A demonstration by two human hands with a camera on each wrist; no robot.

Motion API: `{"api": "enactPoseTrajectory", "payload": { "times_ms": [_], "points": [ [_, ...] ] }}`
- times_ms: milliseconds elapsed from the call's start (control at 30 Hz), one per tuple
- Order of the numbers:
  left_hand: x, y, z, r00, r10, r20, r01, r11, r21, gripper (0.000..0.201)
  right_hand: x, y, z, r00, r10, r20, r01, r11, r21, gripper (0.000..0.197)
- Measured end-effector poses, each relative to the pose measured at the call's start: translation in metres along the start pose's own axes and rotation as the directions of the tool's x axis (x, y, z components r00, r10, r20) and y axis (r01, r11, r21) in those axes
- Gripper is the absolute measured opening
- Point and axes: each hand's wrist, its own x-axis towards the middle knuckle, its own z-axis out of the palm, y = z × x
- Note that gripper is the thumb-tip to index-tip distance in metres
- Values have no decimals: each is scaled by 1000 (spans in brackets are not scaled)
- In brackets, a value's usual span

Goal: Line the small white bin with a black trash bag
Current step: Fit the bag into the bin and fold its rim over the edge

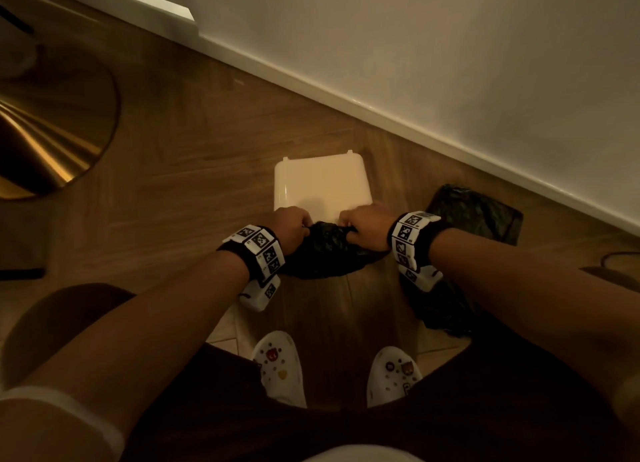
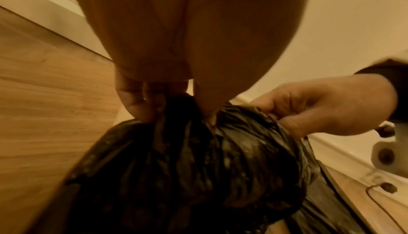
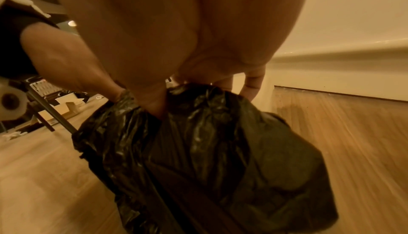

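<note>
The small white bin shows from above as a white rounded rectangle on the wood floor, close to the wall. Just in front of it hangs a crumpled black trash bag, bunched at its top. My left hand grips the bunched top on the left and my right hand grips it on the right, knuckles close together. In the left wrist view my left hand pinches the bag, and my right hand holds its edge. The right wrist view shows the bag hanging below my right hand's curled fingers.
More black plastic lies on the floor to the right of the bin, running back under my right forearm. A white baseboard runs diagonally behind. A round brass base stands far left. My white clogs are below the bag.
</note>
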Motion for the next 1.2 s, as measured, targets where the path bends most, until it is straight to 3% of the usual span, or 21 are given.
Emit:
{"api": "enactPoseTrajectory", "payload": {
  "times_ms": [200,300,400,500,600,733,767,833,900,1000,1133,1200],
  "points": [
    [2,-1,1,997,-22,71,19,998,53,23,0,-1,2,1000,-20,-20,19,999,-43,27],
    [2,-5,6,998,-56,15,56,998,17,23,0,-2,4,999,-9,-53,7,999,-45,27],
    [-4,-5,7,995,-36,-88,38,999,12,7,2,-4,6,998,7,-60,-10,999,-46,28],
    [-7,-10,2,985,-32,-169,58,987,152,32,4,-3,7,998,17,-64,-20,999,-40,28],
    [-7,-10,3,993,-79,-92,94,981,167,46,3,-4,9,996,22,-87,-26,999,-38,29],
    [-15,-10,-5,998,41,47,-42,999,28,31,-1,-5,6,989,25,-146,-32,998,-46,29],
    [-19,-10,-8,991,67,118,-74,996,58,32,-3,-5,3,984,31,-173,-44,997,-69,29],
    [-28,-9,-10,973,72,219,-131,955,267,57,-4,-8,0,979,56,-195,-63,998,-30,26],
    [-29,-8,-1,974,80,211,-170,875,454,79,-6,-14,1,984,75,-164,-59,993,100,21],
    [-27,-8,12,983,136,128,-179,878,443,68,-9,-16,7,990,70,-123,-52,989,141,15],
    [-29,-10,12,987,134,84,-157,902,401,58,-19,-17,13,993,11,-118,5,991,132,32],
    [-30,-9,13,988,125,94,-153,888,433,61,-29,-15,20,995,-55,-81,54,998,-12,61]
  ]
}}
